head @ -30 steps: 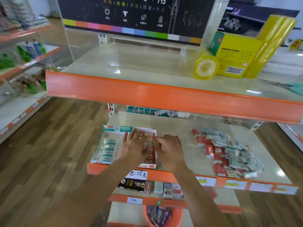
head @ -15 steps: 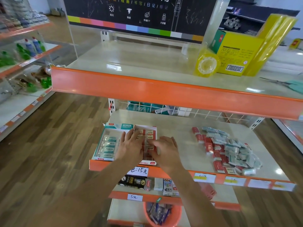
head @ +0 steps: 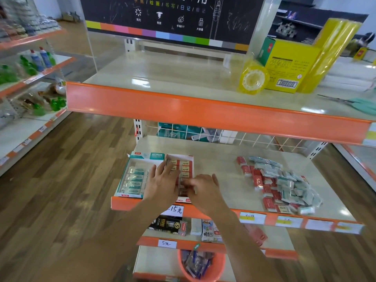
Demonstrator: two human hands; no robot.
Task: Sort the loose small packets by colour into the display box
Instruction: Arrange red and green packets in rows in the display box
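Standing on a pale shelf (head: 223, 171) above wood flooring (head: 67, 180), the display box (head: 140, 157) sits under both hands: left hand (head: 162, 183) spread flat, right hand (head: 203, 189) blurred, grip unclear; loose packets (head: 280, 184) lie well apart.

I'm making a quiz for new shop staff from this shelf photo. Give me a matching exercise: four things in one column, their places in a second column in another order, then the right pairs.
Things
1. teal packets
2. loose pile of packets
3. yellow tape roll
4. orange bucket

Places
A. upper shelf, beside the yellow box
B. left half of the display box
C. lowest shelf, below the hands
D. middle shelf, right of the display box

Pairs: 1-B, 2-D, 3-A, 4-C
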